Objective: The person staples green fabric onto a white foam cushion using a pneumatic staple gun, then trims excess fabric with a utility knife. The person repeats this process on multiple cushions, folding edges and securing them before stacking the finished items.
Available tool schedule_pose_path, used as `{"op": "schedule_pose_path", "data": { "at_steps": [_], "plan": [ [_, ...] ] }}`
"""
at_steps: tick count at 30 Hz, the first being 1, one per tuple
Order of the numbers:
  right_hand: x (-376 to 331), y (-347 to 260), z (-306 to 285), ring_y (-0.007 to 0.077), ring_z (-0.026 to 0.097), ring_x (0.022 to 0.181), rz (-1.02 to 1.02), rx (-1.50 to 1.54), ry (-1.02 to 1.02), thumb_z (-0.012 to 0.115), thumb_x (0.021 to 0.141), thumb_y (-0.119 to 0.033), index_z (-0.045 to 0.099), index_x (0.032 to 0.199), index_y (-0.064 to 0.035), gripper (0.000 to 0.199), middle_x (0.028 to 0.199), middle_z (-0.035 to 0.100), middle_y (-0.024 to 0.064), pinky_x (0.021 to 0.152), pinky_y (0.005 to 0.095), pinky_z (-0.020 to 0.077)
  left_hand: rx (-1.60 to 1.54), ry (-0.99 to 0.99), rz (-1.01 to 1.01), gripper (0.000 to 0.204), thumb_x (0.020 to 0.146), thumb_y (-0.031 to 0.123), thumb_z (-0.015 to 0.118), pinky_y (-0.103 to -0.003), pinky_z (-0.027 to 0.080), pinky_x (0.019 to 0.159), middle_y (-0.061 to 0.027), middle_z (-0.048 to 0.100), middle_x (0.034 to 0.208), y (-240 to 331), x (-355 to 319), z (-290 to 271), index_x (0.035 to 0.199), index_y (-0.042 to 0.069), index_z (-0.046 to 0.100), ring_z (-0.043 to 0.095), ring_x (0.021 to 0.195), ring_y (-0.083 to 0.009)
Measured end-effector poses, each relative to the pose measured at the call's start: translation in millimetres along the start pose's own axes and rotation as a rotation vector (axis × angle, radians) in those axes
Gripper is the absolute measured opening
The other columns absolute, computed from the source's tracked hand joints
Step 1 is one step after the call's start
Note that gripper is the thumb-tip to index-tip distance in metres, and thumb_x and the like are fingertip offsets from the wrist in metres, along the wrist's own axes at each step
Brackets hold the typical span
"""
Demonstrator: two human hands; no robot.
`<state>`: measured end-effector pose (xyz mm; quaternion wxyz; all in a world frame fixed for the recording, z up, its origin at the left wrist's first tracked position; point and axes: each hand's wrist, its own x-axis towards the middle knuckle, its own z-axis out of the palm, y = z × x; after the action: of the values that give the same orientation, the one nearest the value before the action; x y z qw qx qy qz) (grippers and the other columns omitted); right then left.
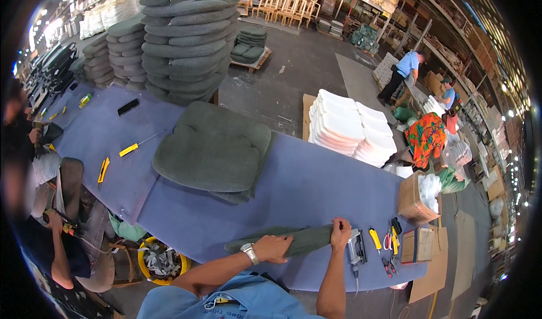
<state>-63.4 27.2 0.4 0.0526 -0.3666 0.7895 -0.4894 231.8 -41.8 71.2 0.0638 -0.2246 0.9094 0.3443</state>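
A flat, dark green fabric cover (305, 240) lies folded along the near edge of the blue-covered table (316, 189). My left hand (274, 247), with a watch on the wrist, presses flat on its middle. My right hand (340, 232) pinches the cover's right end. A grey staple gun (355, 251) lies just right of my right hand. A stuffed dark green cushion (212, 149) rests on the table further away.
Yellow cutters (375, 239), scissors (387, 241) and pliers (387, 265) lie right of the gun, beside a cardboard box (415, 203). White foam pads (350, 128) and tall green cushion piles (183, 42) stand behind. A seated person (56, 228) is at left; others work at right.
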Motion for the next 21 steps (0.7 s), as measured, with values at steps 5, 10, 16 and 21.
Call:
{"op": "schedule_pose_path", "data": {
  "at_steps": [5, 10, 16, 21],
  "plan": [
    [-12, -18, 0, 0.0358, 0.058, 0.125, -0.119, -0.361, 0.01, 0.065, 0.097, -0.034, 0.077, 0.096, -0.0058, 0.031, 0.113, 0.075, 0.0139, 0.115, 0.0497, 0.0366, 0.01, -0.071, -0.004, 0.088, 0.088, 0.04, 0.076, -0.054, 0.056, 0.094, -0.0269, 0.06, 0.138, 11, 19, -6, 0.153, -0.004, 0.036, 0.066, 0.116, -0.0459],
    [-56, -115, 16, 0.0347, 0.055, 0.133, -0.015, -0.589, -0.141, 0.061, 0.1, -0.045, 0.08, 0.103, -0.0099, 0.04, 0.124, 0.072, 0.0144, 0.124, 0.0586, 0.021, 0.03, 0.01, 0.047, 0.09, 0.087, 0.039, 0.077, -0.054, 0.056, 0.094, -0.0304, 0.06, 0.136, 15, 27, 2, 0.15, -0.01, 0.036, 0.066, 0.117, -0.0453],
    [-40, -78, 18, 0.0344, 0.06, 0.124, -0.095, -0.622, -0.061, 0.055, 0.103, -0.046, 0.081, 0.107, -0.0093, 0.045, 0.121, 0.073, 0.0154, 0.123, 0.0567, 0.0241, 0.016, 0.043, -0.023, 0.092, 0.088, 0.049, 0.074, -0.051, 0.054, 0.102, -0.0253, 0.053, 0.151, 10, 1, -6, 0.155, -0.001, 0.037, 0.059, 0.131, -0.0405],
    [-13, -69, 12, 0.0343, 0.065, 0.111, 0.014, -0.45, -0.053, 0.063, 0.097, -0.04, 0.079, 0.094, -0.0078, 0.036, 0.11, 0.075, 0.0143, 0.11, 0.0522, 0.0386, 0.015, 0.11, -0.148, 0.087, 0.086, 0.049, 0.078, -0.048, 0.054, 0.1, -0.0211, 0.06, 0.145, -26, -65, -8, 0.154, 0.008, 0.045, 0.062, 0.127, -0.0389]
  ]
}}
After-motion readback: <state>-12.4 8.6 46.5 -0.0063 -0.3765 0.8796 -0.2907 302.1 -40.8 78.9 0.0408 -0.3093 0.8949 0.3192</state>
